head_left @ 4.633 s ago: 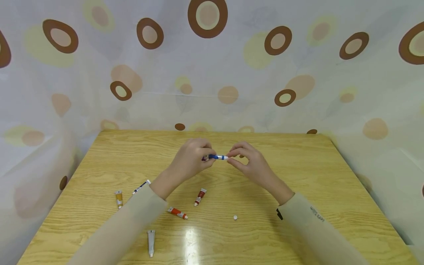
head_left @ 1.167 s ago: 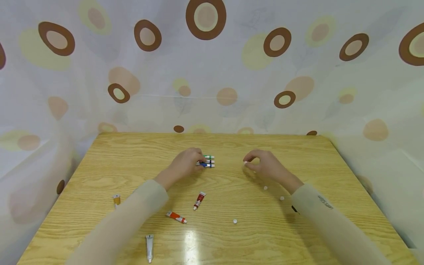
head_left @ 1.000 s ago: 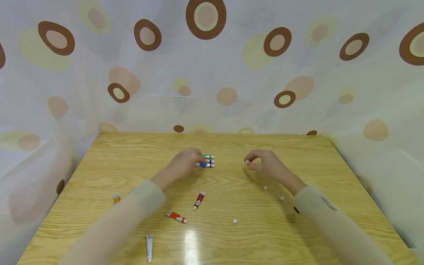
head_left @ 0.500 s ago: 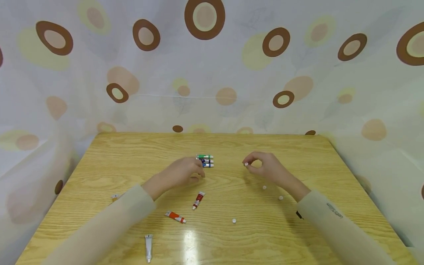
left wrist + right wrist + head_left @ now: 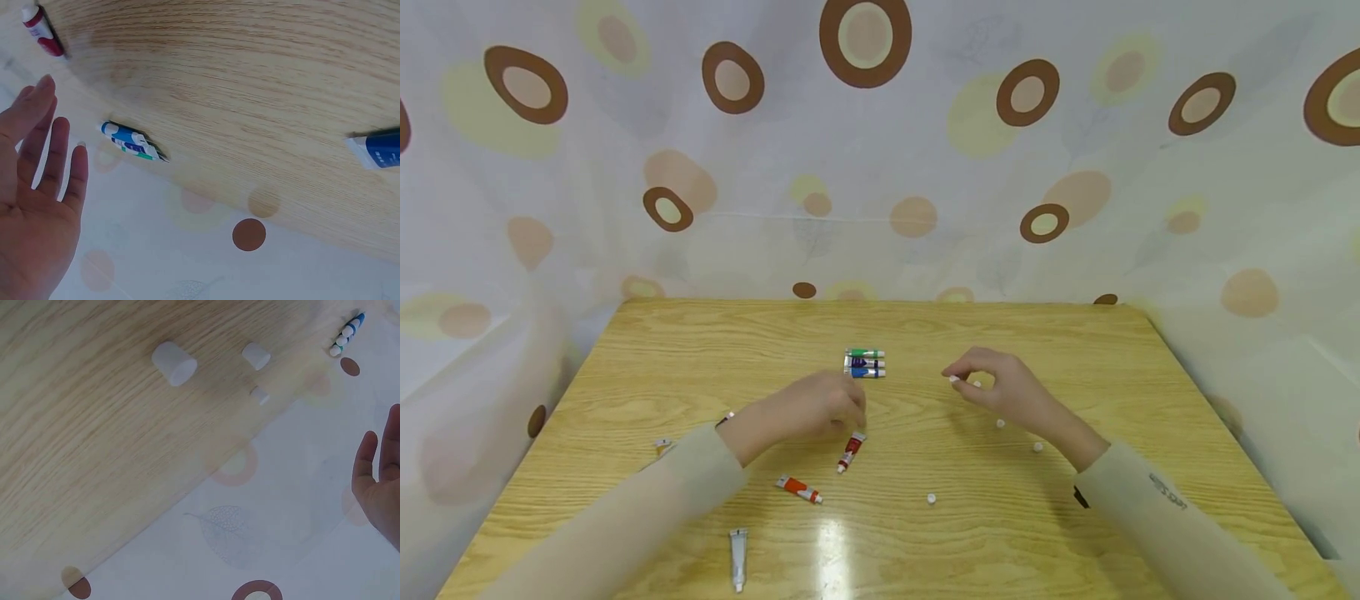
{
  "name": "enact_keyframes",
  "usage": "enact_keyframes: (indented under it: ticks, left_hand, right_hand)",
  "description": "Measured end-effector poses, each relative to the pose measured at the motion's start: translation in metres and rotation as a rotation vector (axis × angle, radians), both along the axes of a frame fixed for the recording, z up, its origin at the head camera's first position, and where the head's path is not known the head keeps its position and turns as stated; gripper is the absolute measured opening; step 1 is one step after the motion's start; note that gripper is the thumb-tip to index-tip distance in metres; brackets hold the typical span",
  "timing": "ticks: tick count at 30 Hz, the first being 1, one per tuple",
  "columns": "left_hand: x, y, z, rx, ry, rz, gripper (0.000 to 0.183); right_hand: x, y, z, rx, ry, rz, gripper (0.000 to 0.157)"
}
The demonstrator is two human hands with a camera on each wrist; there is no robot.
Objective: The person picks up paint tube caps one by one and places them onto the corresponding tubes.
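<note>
My left grip (image 5: 823, 408) holds nothing; its fingers are loose and apart. It is just beside a dark red tube (image 5: 852, 452), and the left wrist view shows a gap between them. My right grip (image 5: 1003, 387) has its thumb and finger together on a tiny white cap (image 5: 953, 379), up over the bench (image 5: 1112, 358). Three loose caps (image 5: 1000, 423) lie near that hand in a row, and one more cap (image 5: 931, 498) sits alone, closer to me.

Between my two hands, but farther back, I see a green tube (image 5: 867, 353), a purple tube (image 5: 865, 363) and a blue tube (image 5: 871, 373) side by side. An orange tube (image 5: 799, 489) lies near the dark red one, and a silver tube (image 5: 738, 560) is closest to me. My left arm partly hides a yellow tube (image 5: 662, 445) and a dark blue tube (image 5: 384, 150). Behind the bench hangs a spotty white cloth (image 5: 865, 150).
</note>
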State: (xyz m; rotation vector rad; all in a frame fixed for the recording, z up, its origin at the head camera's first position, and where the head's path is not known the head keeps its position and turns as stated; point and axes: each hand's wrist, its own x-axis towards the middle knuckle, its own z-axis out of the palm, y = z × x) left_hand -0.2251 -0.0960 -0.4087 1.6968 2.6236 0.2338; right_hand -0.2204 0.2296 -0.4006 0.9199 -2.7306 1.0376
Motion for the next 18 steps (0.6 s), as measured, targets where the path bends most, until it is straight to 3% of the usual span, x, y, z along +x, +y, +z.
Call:
enact_keyframes:
  ticks: [7, 18]
  left_hand:
    - [0.005, -0.002, -0.004, -0.007, -0.02, -0.055, 0.025]
    - [0.007, -0.002, -0.012, -0.088, -0.043, 0.012, 0.019]
  right_hand:
    - [0.005, 0.001, -0.001, 0.01, 0.018, 0.008, 0.023]
    - [0.006, 0.002, -0.004, -0.027, -0.005, 0.02, 0.025]
